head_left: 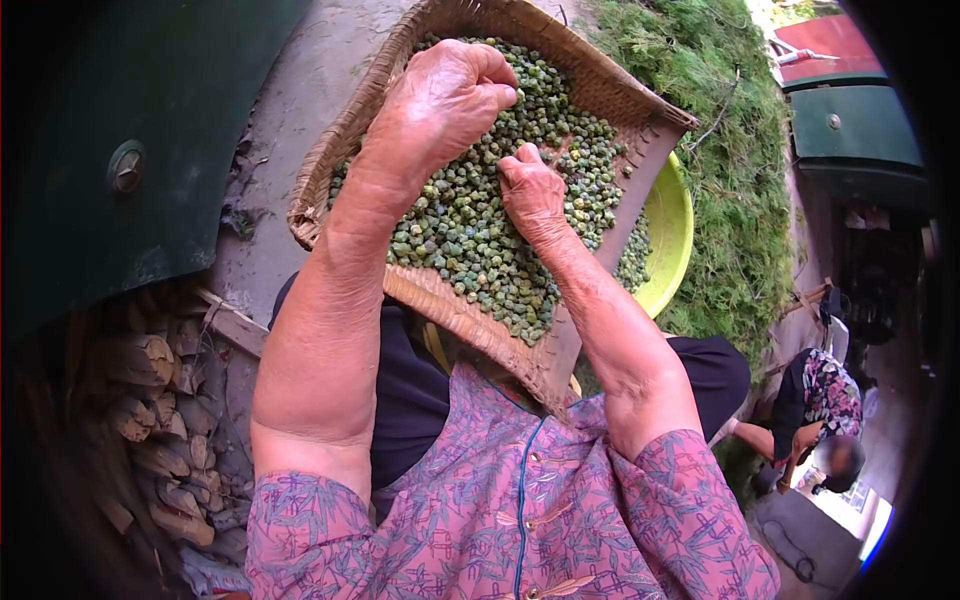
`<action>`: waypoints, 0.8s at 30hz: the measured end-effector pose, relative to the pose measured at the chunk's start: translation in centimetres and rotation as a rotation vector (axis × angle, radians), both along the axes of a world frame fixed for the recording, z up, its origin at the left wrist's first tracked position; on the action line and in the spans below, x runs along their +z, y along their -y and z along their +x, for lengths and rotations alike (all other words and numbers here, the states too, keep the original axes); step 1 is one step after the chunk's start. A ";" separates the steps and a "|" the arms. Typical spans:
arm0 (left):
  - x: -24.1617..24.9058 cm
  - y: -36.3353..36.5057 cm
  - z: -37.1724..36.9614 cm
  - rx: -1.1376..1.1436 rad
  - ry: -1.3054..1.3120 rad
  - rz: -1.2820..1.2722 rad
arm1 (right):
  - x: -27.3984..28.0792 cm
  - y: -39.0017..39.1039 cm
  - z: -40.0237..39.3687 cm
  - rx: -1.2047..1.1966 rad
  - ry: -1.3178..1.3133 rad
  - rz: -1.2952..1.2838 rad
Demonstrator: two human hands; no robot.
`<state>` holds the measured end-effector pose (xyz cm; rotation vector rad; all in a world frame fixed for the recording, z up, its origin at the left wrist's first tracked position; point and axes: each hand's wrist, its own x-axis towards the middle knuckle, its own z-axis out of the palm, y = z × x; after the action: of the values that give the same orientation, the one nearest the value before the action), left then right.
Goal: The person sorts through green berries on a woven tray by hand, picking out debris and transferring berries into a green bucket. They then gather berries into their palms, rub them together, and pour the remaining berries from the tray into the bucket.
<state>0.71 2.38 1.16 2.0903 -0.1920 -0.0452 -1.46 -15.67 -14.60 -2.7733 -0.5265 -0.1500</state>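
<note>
A woven winnowing basket lies tilted in front of me, spread with many small, round, knobbly green cones. Over its far part is my left hand, thumb and forefinger pinched together with a small pale-green spot at their tips. Lower and to the right, my right hand rests among the cones, its fingers curled down and its thumb on top. What the right fingers hold is hidden. Beneath the basket's right edge, a yellow-green basin contains more of these cones.
Cut green conifer branches cover the ground at right. Split firewood is stacked at lower left, below a dark green panel. Another person in a floral top bends down at far right, near a green and red vehicle-like body.
</note>
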 end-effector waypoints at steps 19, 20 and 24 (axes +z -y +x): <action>0.0 0.1 0.0 0.009 0.042 0.047 | 0.4 0.5 -0.8 -0.137 -0.087 0.223; 0.0 0.0 0.0 0.011 0.041 0.048 | 0.3 0.4 -0.8 -0.132 -0.040 0.264; -0.2 -0.1 0.1 0.009 0.046 0.037 | -0.2 0.9 -1.0 -0.163 0.061 0.371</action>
<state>0.79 2.51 0.99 2.1303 -0.2108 0.0047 -2.42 -16.56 -14.76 -2.4500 -0.2540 -0.3342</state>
